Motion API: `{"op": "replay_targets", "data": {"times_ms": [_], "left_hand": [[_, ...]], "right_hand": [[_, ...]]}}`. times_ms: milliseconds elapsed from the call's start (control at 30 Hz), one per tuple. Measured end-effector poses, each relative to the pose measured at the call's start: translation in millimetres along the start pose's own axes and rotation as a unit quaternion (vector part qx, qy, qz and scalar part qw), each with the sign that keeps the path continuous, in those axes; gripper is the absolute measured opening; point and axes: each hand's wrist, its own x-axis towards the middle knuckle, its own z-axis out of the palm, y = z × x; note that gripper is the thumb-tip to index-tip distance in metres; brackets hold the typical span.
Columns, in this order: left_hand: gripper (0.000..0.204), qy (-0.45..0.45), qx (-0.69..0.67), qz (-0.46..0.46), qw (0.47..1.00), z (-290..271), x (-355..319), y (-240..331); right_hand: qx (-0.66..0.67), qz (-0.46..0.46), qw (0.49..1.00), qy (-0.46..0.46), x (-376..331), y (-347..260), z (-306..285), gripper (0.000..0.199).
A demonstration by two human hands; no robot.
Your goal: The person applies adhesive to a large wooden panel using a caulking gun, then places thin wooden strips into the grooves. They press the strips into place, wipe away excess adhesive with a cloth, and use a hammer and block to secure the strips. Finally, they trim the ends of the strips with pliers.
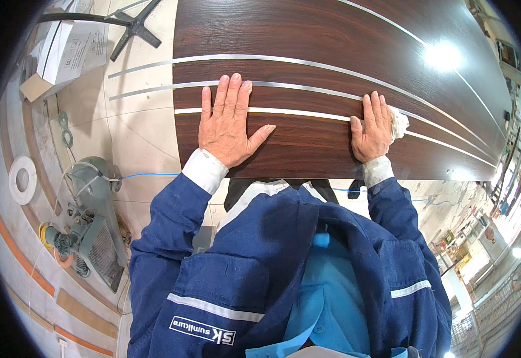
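- hazard: two metal strips (236,56) overhang the dark panel (308,36), upper centre of frame; a sideways palm drag could misalign them.
- left hand (228,128): fingers straight, slightly parted, grasping nothing; laid flat across strips.
- right hand (375,130): fingers extended, unclenched; white cloth (399,123) at outer edge, possibly trapped beneath.

Near, left of centre: navy jacket (153,325), chest patch (202,330). White lettering on the blue, boxed in by a thin white outline; legible. Two big letters at the right end, a run of smaller ones to their left (all upside down from the wearer's own view). Far left: box (84,51), pale. Fine dark print on its side, several short lines, small and slanted; cannot be made out from here.
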Motion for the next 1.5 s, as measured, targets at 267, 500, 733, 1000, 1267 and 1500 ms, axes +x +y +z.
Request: {"op": "replay_targets", "data": {"times_ms": [267, 500, 733, 1000, 1267, 1500], "left_hand": [[0.101, -0.022, -0.023, 0.019, 0.999, -14, 15, 28], [0.099, -0.047, -0.082, 0.122, 0.988, 15, 42, 72], [0.097, -0.043, 0.007, 0.038, 0.998, -19, 13, 28], [0.086, -0.006, 0.043, 0.007, 0.999, -12, 27, 66], [0.087, -0.002, 0.084, 0.061, 0.995, 40, 70, 150], [0.082, -0.02, 0.145, 0.032, 0.989, 27, 67, 174]], "right_hand": [[-0.001, 0.006, 1.0, -0.008, 0, 1, -2, 0.058], [-0.01, -0.003, 1.0, 0.0, 2, 2, -4, 0.058], [0.032, -0.008, 0.999, 0.015, 2, 1, -5, 0.069], [0.105, 0.033, 0.993, 0.035, 4, 2, -12, 0.068], [0.455, 0.173, 0.869, -0.092, 10, 31, -49, 0.09], [0.377, 0.097, 0.89, 0.237, -76, 101, -118, 0.039]]}}
